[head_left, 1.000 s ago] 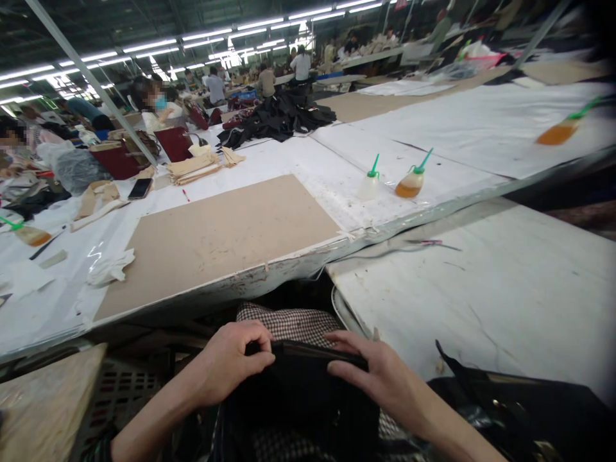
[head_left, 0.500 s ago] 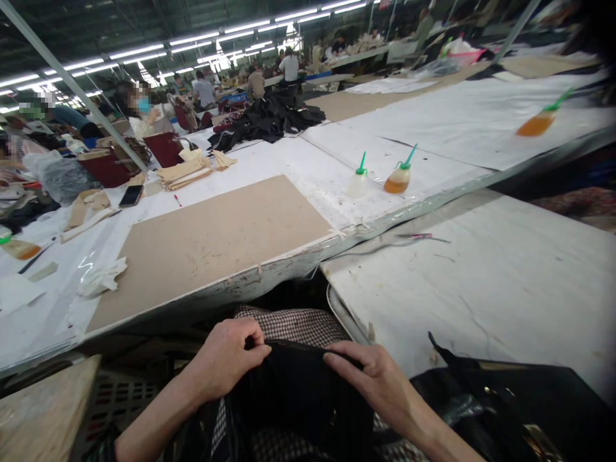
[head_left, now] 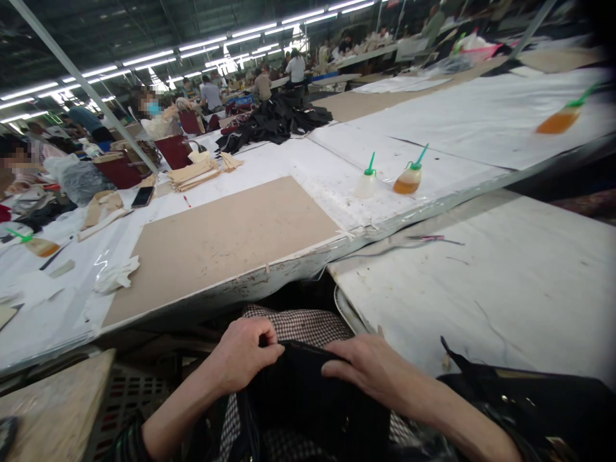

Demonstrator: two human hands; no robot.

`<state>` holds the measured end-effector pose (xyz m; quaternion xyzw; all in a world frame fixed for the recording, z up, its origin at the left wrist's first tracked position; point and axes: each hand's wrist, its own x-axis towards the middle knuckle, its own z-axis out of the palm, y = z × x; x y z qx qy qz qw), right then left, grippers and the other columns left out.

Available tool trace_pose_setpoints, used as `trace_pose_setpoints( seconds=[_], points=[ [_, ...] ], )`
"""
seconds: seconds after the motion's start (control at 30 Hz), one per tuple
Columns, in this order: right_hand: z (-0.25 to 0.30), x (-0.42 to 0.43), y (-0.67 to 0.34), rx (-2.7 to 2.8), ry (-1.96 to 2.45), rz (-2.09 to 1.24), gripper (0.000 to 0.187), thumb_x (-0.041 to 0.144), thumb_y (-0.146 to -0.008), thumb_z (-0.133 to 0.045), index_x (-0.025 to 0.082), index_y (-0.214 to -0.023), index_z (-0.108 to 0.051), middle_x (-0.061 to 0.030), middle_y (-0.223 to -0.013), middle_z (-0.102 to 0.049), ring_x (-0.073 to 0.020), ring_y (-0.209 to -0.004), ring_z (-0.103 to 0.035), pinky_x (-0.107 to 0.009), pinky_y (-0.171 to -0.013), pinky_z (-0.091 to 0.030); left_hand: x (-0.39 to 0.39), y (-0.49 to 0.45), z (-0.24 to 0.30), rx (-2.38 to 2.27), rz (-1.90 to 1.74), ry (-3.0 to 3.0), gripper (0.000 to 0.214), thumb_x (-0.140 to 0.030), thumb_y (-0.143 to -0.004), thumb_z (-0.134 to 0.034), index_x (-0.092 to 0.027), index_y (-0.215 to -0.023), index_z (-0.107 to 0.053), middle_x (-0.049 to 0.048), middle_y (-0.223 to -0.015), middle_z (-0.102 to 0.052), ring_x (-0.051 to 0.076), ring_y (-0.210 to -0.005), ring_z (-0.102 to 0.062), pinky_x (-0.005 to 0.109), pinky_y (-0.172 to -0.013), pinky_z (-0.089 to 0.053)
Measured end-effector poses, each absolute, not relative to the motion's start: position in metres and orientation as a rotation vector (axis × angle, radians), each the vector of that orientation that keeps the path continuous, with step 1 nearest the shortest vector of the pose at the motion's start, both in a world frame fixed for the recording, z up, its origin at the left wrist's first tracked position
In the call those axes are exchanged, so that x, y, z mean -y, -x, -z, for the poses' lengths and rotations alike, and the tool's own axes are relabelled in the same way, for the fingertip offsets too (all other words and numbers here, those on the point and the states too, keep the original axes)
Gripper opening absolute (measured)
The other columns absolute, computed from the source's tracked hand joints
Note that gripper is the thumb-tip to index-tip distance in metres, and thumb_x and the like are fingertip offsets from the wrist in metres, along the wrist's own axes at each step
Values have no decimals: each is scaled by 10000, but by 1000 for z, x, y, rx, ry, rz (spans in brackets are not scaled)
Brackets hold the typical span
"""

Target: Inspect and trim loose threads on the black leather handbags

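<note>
A black bag [head_left: 308,398] rests on my lap over a brown-and-white checked cloth [head_left: 303,324]. My left hand [head_left: 253,353] pinches the bag's upper edge at its left side, thumb and curled fingers together. Further right along the same edge, my right hand [head_left: 359,362] grips it between thumb and fingers. A small gold-coloured metal piece shows low on the bag's dark front. Its lower part runs out of view. Another black bag [head_left: 539,398] with metal fittings lies to the right of my right forearm, on the white side table.
Ahead stands a long white table [head_left: 308,154] with a beige board [head_left: 226,244] on it. Squeeze bottles [head_left: 408,179] with green tops, a phone [head_left: 143,196] and a black fabric heap [head_left: 274,122] lie there. A plastic crate [head_left: 129,398] is at lower left. Several people work beyond.
The whole view has shifted slightly, so the table and bottles appear further right. My right hand has slid a little left along the bag's edge, closer to my left hand.
</note>
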<state>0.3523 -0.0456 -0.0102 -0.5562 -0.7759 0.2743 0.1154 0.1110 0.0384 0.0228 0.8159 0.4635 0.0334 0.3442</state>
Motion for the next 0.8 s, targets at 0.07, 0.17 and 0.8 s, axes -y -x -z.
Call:
trace_pose_setpoints(
  seconds=[0.07,0.17,0.8],
  points=[
    [7,36,-346,2383,1621,-717,209,363,-924,-643,202,-796,-683,-15,-692,-707,-198,-655,-665,-265,-538,-304,-38,-110,-22,-1199,-95,-2118,164,-291,-800,-650,-182,-680,-626,-16,-707,-658,148,-683,-574,247,-628,-368],
    [2,25,-334,2501,1633,-661,211,372,-898,-676,183,-806,-698,-43,-716,-722,-213,-658,-672,-267,-534,-285,-39,-108,-21,-1192,-102,-2112,168,-292,-800,-657,-183,-677,-621,-20,-713,-658,147,-695,-578,246,-635,-369],
    [6,6,-316,2343,1376,-1044,195,312,-923,-557,192,-883,-705,-44,-827,-700,-197,-773,-598,-264,-674,-379,-37,-105,-22,-1207,-147,-2029,155,-262,-761,-686,-168,-653,-625,-24,-697,-640,137,-697,-558,236,-629,-355]
  ],
)
